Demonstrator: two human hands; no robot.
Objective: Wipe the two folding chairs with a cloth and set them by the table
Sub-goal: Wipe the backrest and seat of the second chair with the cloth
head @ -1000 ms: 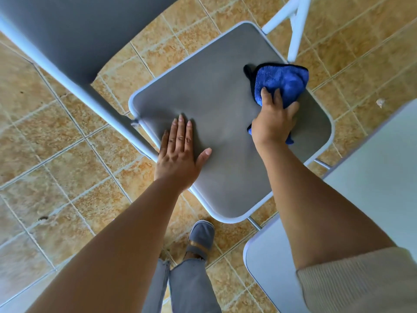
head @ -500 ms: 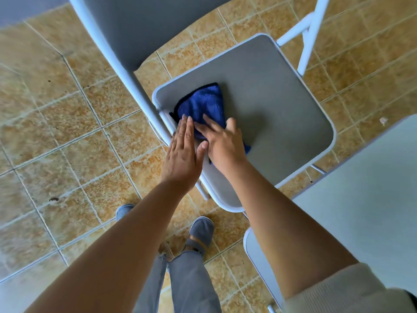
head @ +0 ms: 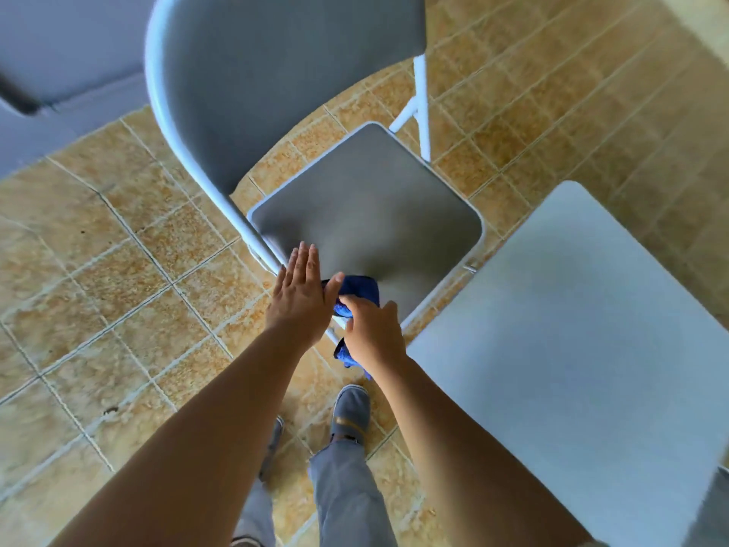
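Note:
A grey folding chair (head: 367, 223) with a white tube frame stands unfolded on the tiled floor in front of me, its backrest at the upper left. My right hand (head: 372, 335) grips a bunched blue cloth (head: 357, 292) at the seat's near corner; part of the cloth hangs below the hand, off the seat edge. My left hand (head: 301, 292) is flat with fingers straight, over the seat's near left edge beside the frame tube, its thumb touching the cloth. The second chair is not clearly in view.
A pale grey table (head: 584, 349) fills the lower right, its corner close to the chair's right side. My legs and grey shoes (head: 349, 412) stand just below the seat. A grey wall base (head: 59, 73) runs along the upper left. Tan tiled floor surrounds everything.
My right hand has dragged the cloth from the seat's far right, across to the left, then back to the near corner and partly off the edge. The view has pulled back, showing more backrest.

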